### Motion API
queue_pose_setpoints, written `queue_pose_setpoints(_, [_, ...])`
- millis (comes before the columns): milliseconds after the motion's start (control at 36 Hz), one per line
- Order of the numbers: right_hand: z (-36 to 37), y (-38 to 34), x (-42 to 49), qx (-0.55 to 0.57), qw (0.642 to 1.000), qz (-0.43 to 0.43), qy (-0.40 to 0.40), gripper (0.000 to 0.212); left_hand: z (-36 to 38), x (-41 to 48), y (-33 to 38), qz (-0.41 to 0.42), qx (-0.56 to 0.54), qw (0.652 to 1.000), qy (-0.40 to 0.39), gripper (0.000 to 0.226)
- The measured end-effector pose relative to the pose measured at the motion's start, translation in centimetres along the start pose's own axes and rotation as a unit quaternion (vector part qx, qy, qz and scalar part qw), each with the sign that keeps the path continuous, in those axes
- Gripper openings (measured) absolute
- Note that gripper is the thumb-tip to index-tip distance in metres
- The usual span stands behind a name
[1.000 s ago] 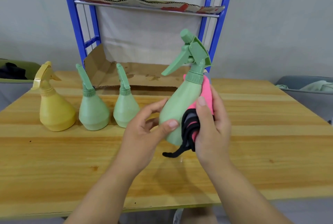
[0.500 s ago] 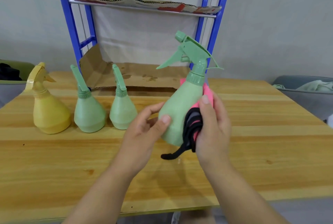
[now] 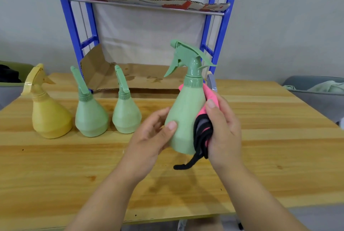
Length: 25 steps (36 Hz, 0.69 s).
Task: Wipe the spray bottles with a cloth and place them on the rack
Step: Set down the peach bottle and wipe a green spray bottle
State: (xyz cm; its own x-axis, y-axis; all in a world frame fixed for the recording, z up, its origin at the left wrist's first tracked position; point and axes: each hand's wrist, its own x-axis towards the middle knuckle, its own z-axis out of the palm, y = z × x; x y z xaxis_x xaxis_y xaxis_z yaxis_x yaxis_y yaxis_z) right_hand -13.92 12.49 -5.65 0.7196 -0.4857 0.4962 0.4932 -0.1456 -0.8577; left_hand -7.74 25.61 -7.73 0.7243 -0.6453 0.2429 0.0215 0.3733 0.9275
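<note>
Above the near half of the wooden table [image 3: 260,156], the held green bottle [image 3: 186,119] sits nearly upright between both hands, clear of the boards, with its trigger head pointing toward the left of the view. The left hand [image 3: 154,137] cups the lower body, thumb laid across the front and fingers curled round the far side. The right hand [image 3: 223,130] closes on a bunched cloth [image 3: 202,134] and presses it to the bottle's right flank, thumb on top of the fabric. The bottle is smooth matte plastic, cone-shaped, with a ribbed collar under the sprayer. The cloth is soft pink with a black hem, and one black strip dangles below the bottle's base. To the left a yellow bottle [image 3: 50,117], a second green bottle [image 3: 91,117] and a third green bottle [image 3: 126,115] stand in a row on the table, close together. Behind them rises the blue metal rack [image 3: 74,31], its shelves lined with torn corrugated cardboard [image 3: 141,80]. The right hand's fingers are hidden behind the cloth, both forearms run off the bottom edge, and the rack's top is cut off.
</note>
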Motion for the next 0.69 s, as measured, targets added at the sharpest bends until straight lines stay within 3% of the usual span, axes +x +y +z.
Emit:
queue_pose_setpoints(83, [0.6, 0.7, -0.5, -0.064, 0.997, -0.036, 0.023, 0.04, 0.6, 0.2, 0.0, 0.005, 0.022, 1.0, -0.019, 0.048])
queue_pose_setpoints(167, [0.5, 0.8, -0.8, -0.061, 0.997, -0.05, 0.007, 0.043, 0.2, 0.3, -0.1, 0.005, 0.014, 1.0, -0.013, 0.057])
queue_pose_setpoints(306, [-0.7, -0.1, 0.3, 0.016, 0.998, 0.021, -0.056, 0.045, -0.6, 0.2, 0.0, -0.019, -0.016, 1.0, 0.017, 0.082])
queue_pose_setpoints(389, [-1.0, -0.2, 0.8, 0.037, 0.996, 0.044, -0.065, 0.044, -0.4, 0.2, 0.2, -0.035, -0.013, 0.999, 0.016, 0.059])
queue_pose_setpoints(472, [-0.7, 0.3, 0.4, 0.019, 1.0, 0.019, -0.013, 0.049, 0.0, 0.3, 0.5, -0.042, 0.02, 0.999, 0.013, 0.035])
queue_pose_setpoints(694, [0.2, 1.0, -0.4, -0.073, 0.995, -0.062, 0.024, 0.043, 0.5, 0.6, 0.1, -0.019, 0.043, 0.998, 0.047, 0.036])
